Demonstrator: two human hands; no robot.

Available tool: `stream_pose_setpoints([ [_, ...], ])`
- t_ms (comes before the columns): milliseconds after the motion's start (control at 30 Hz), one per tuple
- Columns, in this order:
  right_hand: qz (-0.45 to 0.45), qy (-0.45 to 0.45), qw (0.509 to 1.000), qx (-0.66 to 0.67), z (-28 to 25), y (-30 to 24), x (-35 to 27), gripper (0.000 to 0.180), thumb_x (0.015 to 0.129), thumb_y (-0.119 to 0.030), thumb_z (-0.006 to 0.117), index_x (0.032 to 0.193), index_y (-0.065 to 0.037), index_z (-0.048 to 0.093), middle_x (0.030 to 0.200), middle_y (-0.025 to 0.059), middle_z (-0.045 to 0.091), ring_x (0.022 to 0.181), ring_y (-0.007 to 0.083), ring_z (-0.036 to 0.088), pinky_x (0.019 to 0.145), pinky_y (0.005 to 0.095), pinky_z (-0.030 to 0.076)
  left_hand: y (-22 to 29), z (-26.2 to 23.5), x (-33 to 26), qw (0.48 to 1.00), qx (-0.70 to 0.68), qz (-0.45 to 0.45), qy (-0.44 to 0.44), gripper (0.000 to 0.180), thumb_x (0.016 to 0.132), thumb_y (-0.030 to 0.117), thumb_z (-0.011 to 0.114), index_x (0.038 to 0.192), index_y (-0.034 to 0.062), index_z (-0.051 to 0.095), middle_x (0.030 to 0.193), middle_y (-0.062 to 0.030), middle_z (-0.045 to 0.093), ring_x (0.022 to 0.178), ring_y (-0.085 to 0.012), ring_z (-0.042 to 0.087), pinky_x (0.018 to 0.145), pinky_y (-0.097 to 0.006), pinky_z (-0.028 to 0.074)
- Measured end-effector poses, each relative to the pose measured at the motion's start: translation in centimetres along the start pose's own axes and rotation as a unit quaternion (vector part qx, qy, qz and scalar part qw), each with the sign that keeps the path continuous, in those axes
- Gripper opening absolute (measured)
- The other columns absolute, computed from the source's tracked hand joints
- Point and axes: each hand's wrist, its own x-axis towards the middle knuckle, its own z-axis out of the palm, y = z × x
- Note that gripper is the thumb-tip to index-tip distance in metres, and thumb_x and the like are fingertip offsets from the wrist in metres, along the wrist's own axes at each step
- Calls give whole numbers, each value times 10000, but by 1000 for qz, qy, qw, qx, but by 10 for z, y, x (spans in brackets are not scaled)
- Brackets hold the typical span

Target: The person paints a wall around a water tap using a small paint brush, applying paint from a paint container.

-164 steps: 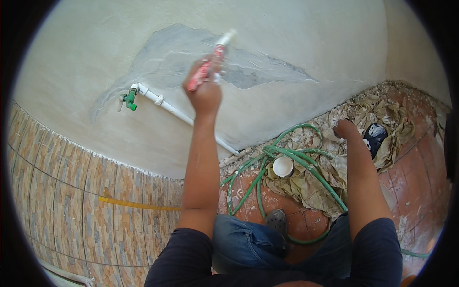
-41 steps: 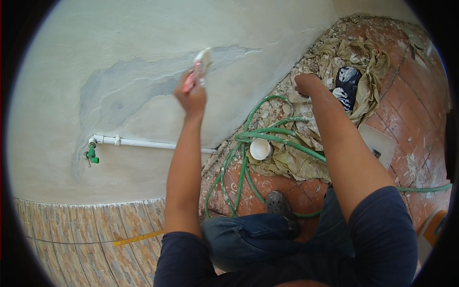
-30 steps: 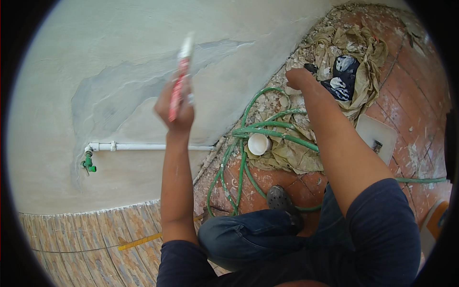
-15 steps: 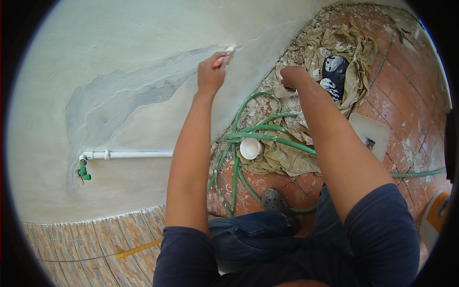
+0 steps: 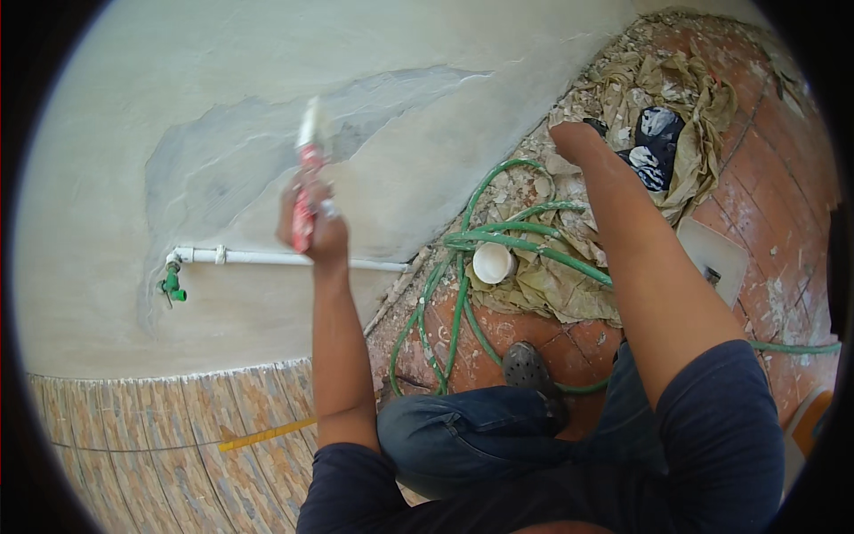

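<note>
My left hand [image 5: 313,224] grips a red-handled paintbrush [image 5: 307,173], bristles up, against the plastered wall [image 5: 267,53]. The bristles touch the damp grey patch [image 5: 249,151] that runs across the wall. My right hand [image 5: 569,141] reaches down to the rubble-strewn floor at the wall's foot, by crumpled brown paper [image 5: 569,285]; its fingers are hidden, so I cannot tell whether it holds anything. I crouch, with my blue-jeaned knee [image 5: 454,436] and a dark shoe [image 5: 527,363] below.
A white pipe [image 5: 285,259] with a green tap [image 5: 171,287] runs along the wall. A green hose [image 5: 471,240] coils on the red tile floor around a small white cup [image 5: 492,263]. A black-and-white bag [image 5: 654,147] lies on the paper. Tiled cladding [image 5: 160,427] covers the lower wall.
My left hand swept the brush from the right end of the damp patch back to its middle, and the brush now stands upright. My right hand stayed on the floor.
</note>
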Motion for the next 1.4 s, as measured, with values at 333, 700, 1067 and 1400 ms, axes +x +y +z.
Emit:
stream_pose_setpoints([
  [333,-12,36,999,21,-17,9,-15,230,709,-15,620,935,4,583,998,183,605,955,333,578,780,378,486,-17,104,-44,968,-105,-210,-92,106,825,63,602,885,-19,634,694,-72,626,627,-92,568,575,-227,440],
  [700,-14,53,997,50,-17,7,-11,279,820,-229,546,944,14,606,996,217,603,936,351,578,803,421,462,-59,-41,-16,989,-14,-141,37,79,839,41,566,838,-35,591,676,-51,587,590,-95,539,551,-221,424],
  [1067,-71,72,995,3,12,-4,12,193,737,40,546,925,1,561,965,206,594,932,357,571,791,403,462,39,-81,60,986,-53,-147,-60,189,843,131,580,858,-55,602,624,-71,565,516,-111,506,492,-235,418],
  [1400,-59,107,992,-44,11,27,18,223,809,-150,548,966,9,555,982,212,596,942,356,572,784,426,469,19,39,-114,713,-135,-269,-633,159,775,165,647,824,13,647,649,-96,619,563,-142,533,556,-287,427],
])
